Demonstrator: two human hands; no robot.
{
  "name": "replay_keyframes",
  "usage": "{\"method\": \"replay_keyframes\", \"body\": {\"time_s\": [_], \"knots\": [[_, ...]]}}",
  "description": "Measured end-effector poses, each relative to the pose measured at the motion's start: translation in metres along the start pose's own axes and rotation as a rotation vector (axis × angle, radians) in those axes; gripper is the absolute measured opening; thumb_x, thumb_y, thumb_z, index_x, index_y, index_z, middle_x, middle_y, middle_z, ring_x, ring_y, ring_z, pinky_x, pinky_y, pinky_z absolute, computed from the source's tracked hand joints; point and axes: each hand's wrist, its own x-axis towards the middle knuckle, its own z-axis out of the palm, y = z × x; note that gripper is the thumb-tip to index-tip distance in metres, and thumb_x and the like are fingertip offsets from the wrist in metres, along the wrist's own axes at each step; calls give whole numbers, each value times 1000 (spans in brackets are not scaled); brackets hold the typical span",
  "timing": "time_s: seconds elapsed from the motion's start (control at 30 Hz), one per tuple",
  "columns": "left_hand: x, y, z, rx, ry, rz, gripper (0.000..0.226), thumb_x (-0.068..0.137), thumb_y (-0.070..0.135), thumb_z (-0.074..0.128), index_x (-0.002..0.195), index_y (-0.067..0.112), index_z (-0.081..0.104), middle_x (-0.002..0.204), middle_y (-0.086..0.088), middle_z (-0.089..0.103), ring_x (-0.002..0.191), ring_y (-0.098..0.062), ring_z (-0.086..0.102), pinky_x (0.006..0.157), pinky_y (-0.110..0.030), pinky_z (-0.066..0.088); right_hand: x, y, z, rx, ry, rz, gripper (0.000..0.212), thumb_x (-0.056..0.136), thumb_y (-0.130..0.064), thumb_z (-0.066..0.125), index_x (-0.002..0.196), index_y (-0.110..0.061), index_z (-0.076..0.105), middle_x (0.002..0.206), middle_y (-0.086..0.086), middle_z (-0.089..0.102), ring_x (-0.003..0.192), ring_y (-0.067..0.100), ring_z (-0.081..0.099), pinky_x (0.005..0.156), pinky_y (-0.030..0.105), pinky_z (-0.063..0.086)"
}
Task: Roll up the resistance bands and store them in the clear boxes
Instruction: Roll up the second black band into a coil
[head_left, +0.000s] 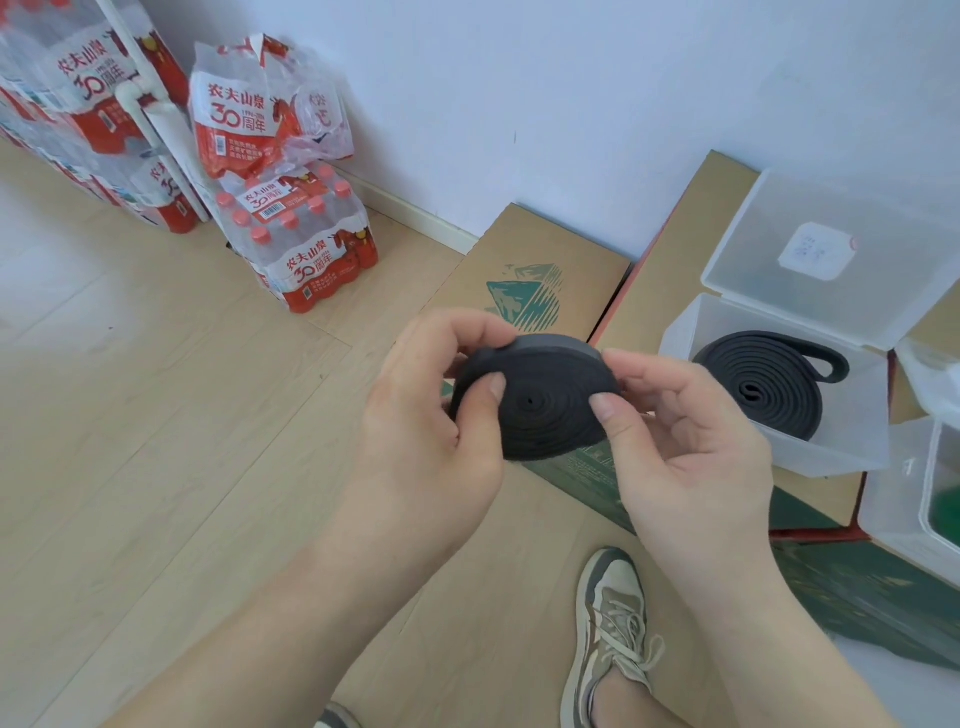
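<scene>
Both hands are raised in the middle of the view, holding a tightly rolled black resistance band (540, 410) between them in the air, above the floor. The left hand (431, 431) pinches the roll's left side, thumb pressed on its flat spiral face and fingers curled over the rim behind. The right hand (691, 457) pinches the right side the same way.

Just to the right, an open clear box (831, 452) sits on a cardboard carton (561, 244), its hinged lid (769, 234) standing up behind it. Inside lies a second black band (769, 387), coiled flat with its loose end looping out towards the back corner. Another clear box (893, 509) at the right edge holds something green (948, 512), too cropped to identify.

On the pale wooden floor (156, 415), shrink-wrapped packs of bottled water (306, 249) stand against the white wall. A grey sneaker (615, 618) shows below the hands.
</scene>
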Motion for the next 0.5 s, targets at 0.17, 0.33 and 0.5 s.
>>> {"method": "replay_keyframes", "body": {"time_s": [0.17, 0.33, 0.5], "knots": [[0, -1, 1, 147, -57, 47, 34, 88, 7, 72, 112, 28, 61, 108, 16, 64, 107, -3, 62, 92, -30, 56, -1, 2, 1, -158, -57, -157, 37, 93, 14, 64, 108, -18, 75, 104, -4, 73, 97, 13, 69, 86, 19, 51], [-3, 2, 1, 237, -159, 229, 38, 86, -5, 70, 113, 22, 68, 105, 14, 67, 102, 2, 60, 85, -17, 50, -5, 4, 3, -173, -91, -211, 34, 91, 15, 67, 105, -14, 78, 99, 0, 74, 98, 17, 70, 87, 26, 54], [-1, -3, 0, 82, -64, 118, 41, 91, -8, 60, 115, 25, 65, 110, 14, 63, 111, -12, 61, 86, -38, 58, -2, 0, 2, -15, -20, -47, 35, 90, 1, 75, 106, -30, 72, 102, -13, 75, 100, 13, 72, 90, 20, 54]]}}
